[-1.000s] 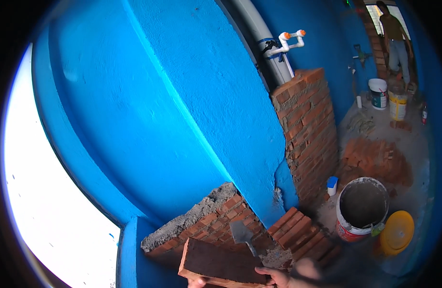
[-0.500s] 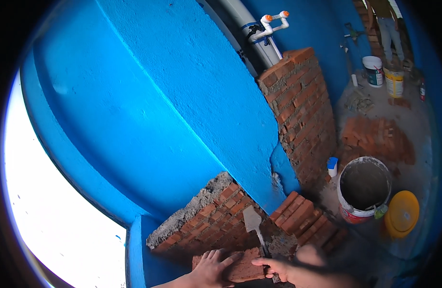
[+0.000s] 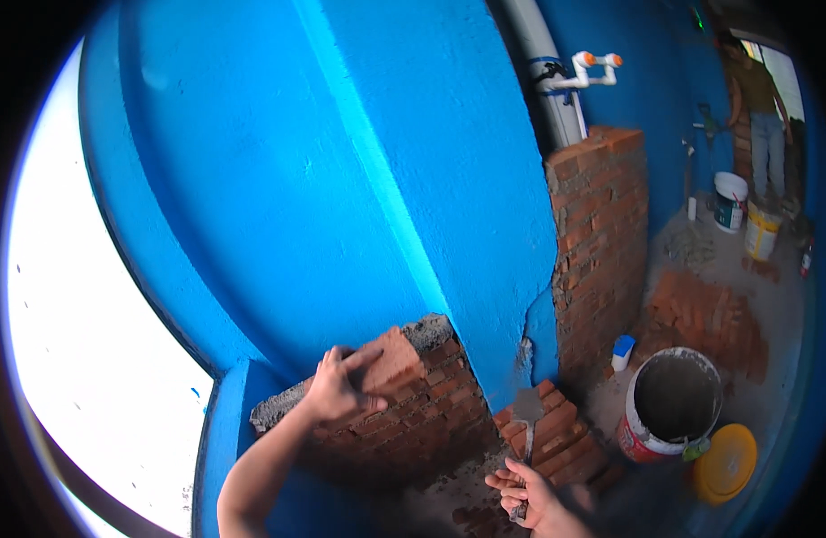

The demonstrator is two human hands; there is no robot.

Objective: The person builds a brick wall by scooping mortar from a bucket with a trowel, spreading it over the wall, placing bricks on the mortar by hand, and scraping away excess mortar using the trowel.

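Observation:
My left hand [image 3: 339,386] grips the left end of a red brick [image 3: 393,363] on the rough grey mortar top [image 3: 428,333] of a low brick wall [image 3: 435,403], fingers reaching across it and thumb low at its front. My right hand [image 3: 527,498], at the lower middle, is closed round the handle of a trowel [image 3: 530,408], whose blade points up in front of stacked loose bricks [image 3: 561,441].
A mortar bucket [image 3: 669,394], yellow lid [image 3: 726,465] and blue-capped container [image 3: 622,352] stand at right. Behind are a taller brick wall [image 3: 597,260], white pipes [image 3: 582,76], more buckets [image 3: 730,200] and a standing person [image 3: 761,117]. Blue walls [image 3: 332,197] bound the left.
The brick has moved from low in my hands up onto the wall's mortar top, with my left hand on it. My right hand still holds the trowel. The view has swung slightly.

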